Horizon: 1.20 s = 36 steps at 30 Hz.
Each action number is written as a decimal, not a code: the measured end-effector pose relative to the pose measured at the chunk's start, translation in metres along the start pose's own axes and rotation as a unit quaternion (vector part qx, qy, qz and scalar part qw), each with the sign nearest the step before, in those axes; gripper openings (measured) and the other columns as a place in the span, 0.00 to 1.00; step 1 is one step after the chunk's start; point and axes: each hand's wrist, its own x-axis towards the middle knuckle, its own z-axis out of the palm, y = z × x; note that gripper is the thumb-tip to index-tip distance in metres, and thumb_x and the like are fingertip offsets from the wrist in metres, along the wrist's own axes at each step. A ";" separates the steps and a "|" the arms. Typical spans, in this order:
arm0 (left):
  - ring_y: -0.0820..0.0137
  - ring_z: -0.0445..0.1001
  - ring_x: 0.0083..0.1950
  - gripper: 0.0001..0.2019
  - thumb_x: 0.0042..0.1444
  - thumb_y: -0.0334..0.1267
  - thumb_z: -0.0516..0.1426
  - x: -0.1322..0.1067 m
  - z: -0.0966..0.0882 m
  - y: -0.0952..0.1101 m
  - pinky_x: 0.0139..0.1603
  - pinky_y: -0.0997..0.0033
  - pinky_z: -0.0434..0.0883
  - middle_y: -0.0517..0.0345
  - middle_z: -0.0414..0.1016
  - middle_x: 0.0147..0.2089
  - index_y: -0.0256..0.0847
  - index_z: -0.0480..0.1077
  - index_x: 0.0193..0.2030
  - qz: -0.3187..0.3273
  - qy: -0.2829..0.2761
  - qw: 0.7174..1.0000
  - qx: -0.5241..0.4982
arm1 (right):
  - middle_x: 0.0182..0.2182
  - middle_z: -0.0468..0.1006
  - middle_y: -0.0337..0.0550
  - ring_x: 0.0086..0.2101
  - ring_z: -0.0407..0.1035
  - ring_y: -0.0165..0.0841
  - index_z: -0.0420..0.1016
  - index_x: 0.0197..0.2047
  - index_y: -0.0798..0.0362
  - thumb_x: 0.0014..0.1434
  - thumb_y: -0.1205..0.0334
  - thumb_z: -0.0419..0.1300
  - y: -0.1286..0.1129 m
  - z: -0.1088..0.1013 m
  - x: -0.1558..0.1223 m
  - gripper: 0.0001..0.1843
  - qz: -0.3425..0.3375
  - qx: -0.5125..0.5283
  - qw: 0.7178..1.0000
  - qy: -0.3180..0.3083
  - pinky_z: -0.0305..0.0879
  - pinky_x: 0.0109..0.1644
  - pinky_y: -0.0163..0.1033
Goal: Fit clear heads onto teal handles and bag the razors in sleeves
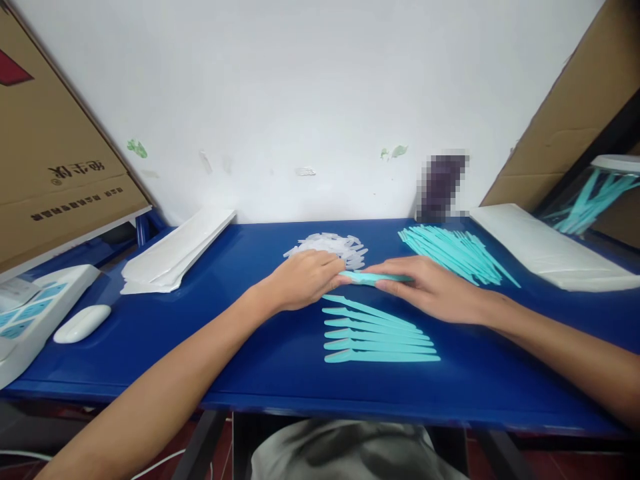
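My right hand [430, 285] grips the handles of what looks like more than one turquoise eyebrow razor [369, 277], held roughly level above the table. The fingers of my left hand [309, 279] are closed around the left end of these razors, and whatever else they pinch there is hidden. Just behind my left hand lies a heap of small translucent white blade caps [327, 245]. In front of both hands, several turquoise razors [383, 337] lie fanned out, heads to the left. A larger pile of razors [453, 252] is behind my right hand.
The blue table [250, 363] meets a white wall. White sleeves or sheets [175, 253] lie at left, near a white computer mouse [83, 324] and a white device [43, 313]. On the right are a white pad [547, 247] and a clear tub [595, 193] of razors. Cardboard [65, 153] stands at left.
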 end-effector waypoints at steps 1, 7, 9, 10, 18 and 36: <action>0.64 0.73 0.40 0.25 0.74 0.50 0.38 -0.002 -0.004 -0.004 0.42 0.66 0.66 0.48 0.76 0.41 0.37 0.70 0.46 -0.010 0.006 1.000 -0.008 | 0.49 0.81 0.48 0.43 0.75 0.40 0.75 0.58 0.52 0.71 0.50 0.48 0.003 -0.002 -0.001 0.23 0.009 -0.028 1.000 0.002 0.67 0.45 0.43; 0.68 0.76 0.42 0.17 0.72 0.44 0.47 -0.024 -0.015 -0.041 0.43 0.70 0.68 0.51 0.79 0.44 0.39 0.74 0.53 -0.071 0.005 0.990 -0.121 | 0.44 0.76 0.50 0.40 0.72 0.41 0.73 0.50 0.53 0.72 0.54 0.44 0.025 -0.005 -0.011 0.19 0.065 -0.203 0.977 -0.009 0.65 0.42 0.45; 0.69 0.75 0.40 0.16 0.71 0.41 0.48 -0.030 -0.013 -0.048 0.41 0.71 0.68 0.52 0.80 0.42 0.39 0.75 0.51 -0.082 0.025 0.986 -0.142 | 0.44 0.74 0.50 0.37 0.72 0.39 0.72 0.48 0.53 0.71 0.55 0.44 0.025 -0.001 -0.013 0.19 0.079 -0.230 0.970 -0.020 0.64 0.38 0.44; 0.70 0.75 0.38 0.16 0.70 0.40 0.49 -0.031 -0.011 -0.050 0.39 0.71 0.68 0.52 0.80 0.41 0.39 0.76 0.50 -0.087 0.037 0.985 -0.142 | 0.44 0.73 0.50 0.35 0.71 0.38 0.72 0.48 0.53 0.71 0.55 0.44 0.024 0.002 -0.014 0.18 0.083 -0.242 0.966 -0.023 0.63 0.36 0.43; 0.71 0.72 0.30 0.12 0.59 0.37 0.55 -0.030 -0.021 -0.049 0.34 0.71 0.64 0.57 0.77 0.30 0.38 0.79 0.40 -0.140 -0.022 0.988 -0.066 | 0.40 0.75 0.52 0.32 0.70 0.38 0.74 0.47 0.55 0.69 0.56 0.49 0.010 0.010 -0.014 0.16 0.062 -0.301 0.951 -0.004 0.59 0.29 0.41; 0.75 0.68 0.25 0.11 0.58 0.45 0.62 -0.030 -0.019 -0.050 0.28 0.75 0.61 0.61 0.73 0.25 0.41 0.82 0.39 -0.167 -0.123 0.951 -0.232 | 0.15 0.70 0.39 0.34 0.73 0.42 0.79 0.47 0.51 0.67 0.45 0.54 -0.019 0.010 -0.011 0.21 0.041 -0.124 0.986 -0.101 0.60 0.32 0.39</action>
